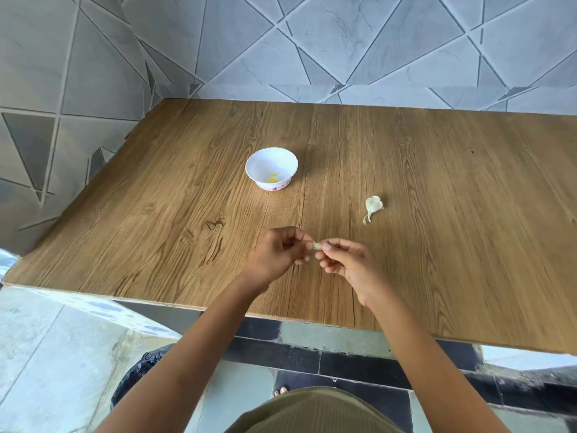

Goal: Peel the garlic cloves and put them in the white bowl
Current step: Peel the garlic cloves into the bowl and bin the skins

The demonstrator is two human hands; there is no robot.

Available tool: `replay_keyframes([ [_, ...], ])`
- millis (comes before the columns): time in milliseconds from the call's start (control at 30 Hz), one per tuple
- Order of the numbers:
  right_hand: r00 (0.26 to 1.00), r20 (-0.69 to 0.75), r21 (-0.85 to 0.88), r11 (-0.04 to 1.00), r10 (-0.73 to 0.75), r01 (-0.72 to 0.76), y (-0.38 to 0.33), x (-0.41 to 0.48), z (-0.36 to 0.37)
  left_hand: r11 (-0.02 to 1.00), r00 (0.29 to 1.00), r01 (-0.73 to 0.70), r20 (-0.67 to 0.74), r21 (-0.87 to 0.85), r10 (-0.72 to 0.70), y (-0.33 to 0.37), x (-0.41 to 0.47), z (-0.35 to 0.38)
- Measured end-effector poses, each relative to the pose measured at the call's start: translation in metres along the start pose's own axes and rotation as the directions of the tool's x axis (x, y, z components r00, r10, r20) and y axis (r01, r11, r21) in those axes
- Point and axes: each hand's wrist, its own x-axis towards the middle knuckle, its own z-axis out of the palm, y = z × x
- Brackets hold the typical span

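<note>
olive garment (312, 410) | stone floor (62, 354) | wood-grain table (437, 182) | white bowl (281, 159) | tiled wall (343, 42)

Unreadable pink print (274, 188) on white bowl (269, 160)

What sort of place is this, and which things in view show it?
Probably a home kitchen corner: a brown wood-grain table against grey triangle-patterned wall tiles, with a small white scalloped bowl and a pale garlic piece lying on it.
</note>
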Motion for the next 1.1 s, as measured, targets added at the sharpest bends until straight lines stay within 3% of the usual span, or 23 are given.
replay_keyframes([
  [167,0.999,0.018,0.051,0.998,0.033,-0.034,0.001,0.003,0.004,0.995,0.999,0.021,0.030,-0.098,-0.018,0.004,0.000,0.001],
  [300,0.990,-0.078,-0.218,0.971,-0.117,0.097,0.007,0.004,0.003,0.998,0.999,0.003,-0.043,-0.062,-0.006,0.000,0.003,-0.004],
  [433,0.936,-0.034,-0.441,0.846,-0.350,0.300,0.016,0.008,-0.001,0.999,0.998,0.030,-0.056,-0.030,-0.031,-0.005,0.006,-0.006],
  [700,0.942,0.002,-0.450,0.841,-0.336,0.301,0.015,0.013,0.003,0.998,0.997,0.058,-0.043,0.005,-0.058,-0.008,0.009,-0.006],
  [900,0.965,-0.010,-0.368,0.898,-0.263,0.241,0.015,0.015,0.007,0.980,0.985,0.168,-0.014,-0.107,-0.171,-0.010,0.009,-0.004],
  [1100,0.962,-0.019,-0.309,0.917,-0.272,0.254,0.013,0.016,0.008,0.989,0.990,0.141,0.012,-0.046,-0.141,-0.006,0.009,-0.005],
])
